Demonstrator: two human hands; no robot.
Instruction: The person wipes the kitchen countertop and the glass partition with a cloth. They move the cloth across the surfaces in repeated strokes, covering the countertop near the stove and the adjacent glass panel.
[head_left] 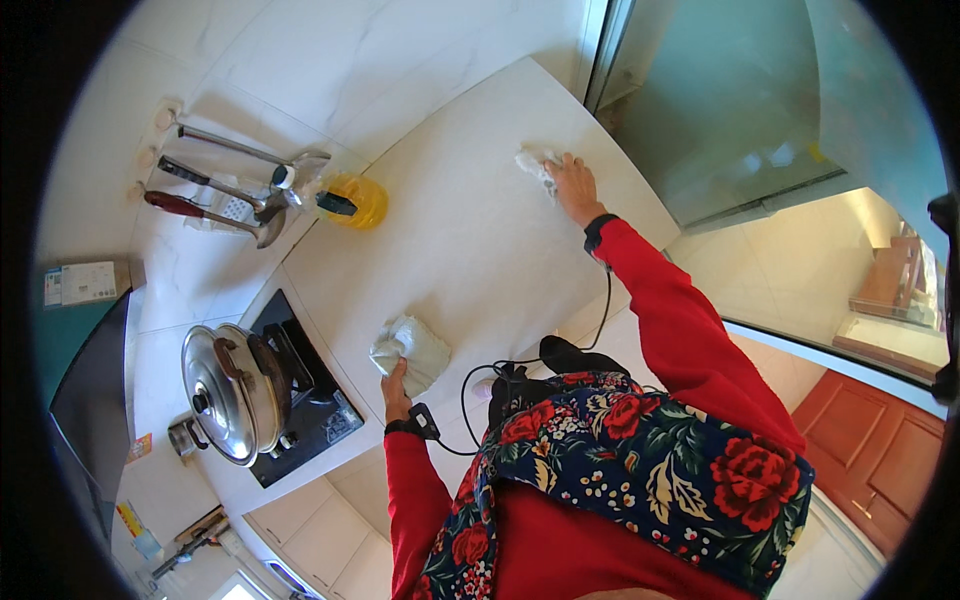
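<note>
The right hand [574,188], fingers curled, grips a crumpled white cloth [536,164] toward the right of the bench [450,190], the left hand [397,393] clasps a folded pale cloth [418,352] near the stove [332,428], and a careless wide sweep could topple the yellow bottle [370,203].

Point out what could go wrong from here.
The black cable hanging slack near both wrists could snag if the arms move apart. The yellow bottle stands on the counter, so a wide sweep of the right hand, now at the crumpled white cloth, might tip it. The left hand and pale folded cloth are near the stove; if it's hot, which I can't tell, the cloth could scorch.
</note>
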